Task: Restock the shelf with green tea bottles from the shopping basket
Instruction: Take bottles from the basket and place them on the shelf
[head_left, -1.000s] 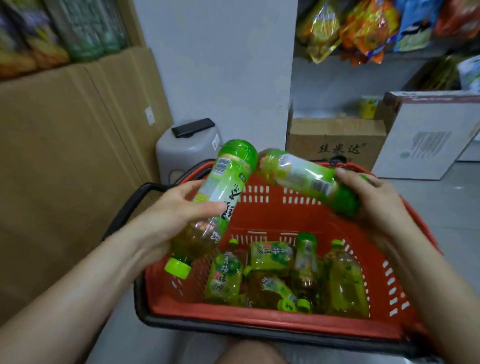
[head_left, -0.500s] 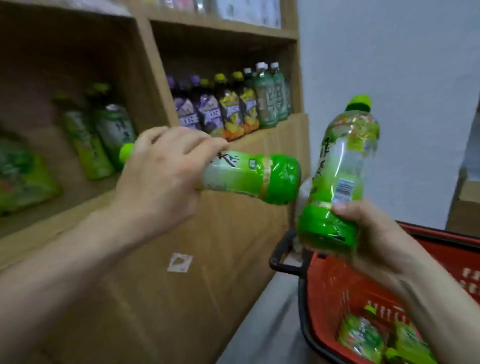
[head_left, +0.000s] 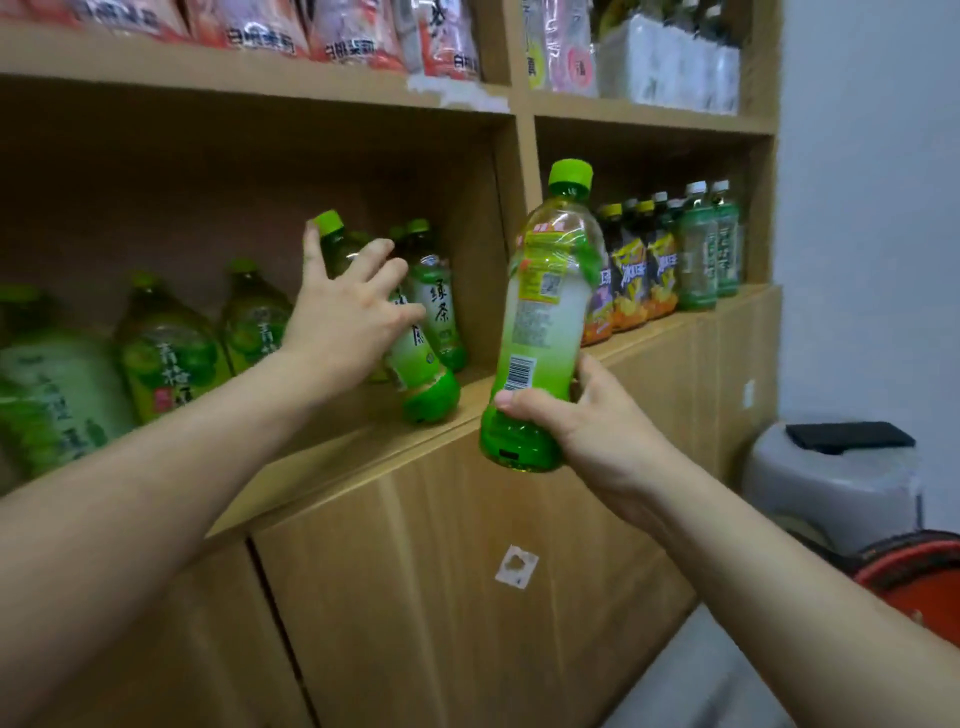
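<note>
**DESK:** Where does the restock stand?

**PHOTOGRAPHER:** Midway, by my reading. A person's left hand (head_left: 343, 317) wraps a tilted bottle (head_left: 423, 384) of green tea, with the thumb up by the cap and the fingers spread over the label. Its base touches the front lip of the wooden shelf (head_left: 363, 441) and its cap leans toward eleven o'clock, so it is not yet upright. The right hand (head_left: 597, 421) grips a second bottle (head_left: 545, 322) round its base. That one is upright in the air just in front of the shelf edge, at three o'clock from the first.

**DESK:** What's already in?

**PHOTOGRAPHER:** A standing green tea bottle (head_left: 436, 296) sits just behind the tilted one, at one o'clock. Blurred green bottles with another label (head_left: 166, 358) stand out at nine o'clock. The red shopping basket (head_left: 914, 571) only pokes in at the frame's four o'clock. Its contents are out of sight, so I cannot say how many are left.

**DESK:** Textures?

**PHOTOGRAPHER:** The bottles are clear, smooth plastic, waisted, with glossy wrap labels, lime-green screw caps and green-tinted bases. The shelf and the cabinet door (head_left: 467, 597) below are pale wood-grain board. Crinkly snack packets (head_left: 260, 36) line the top at twelve o'clock.
</note>
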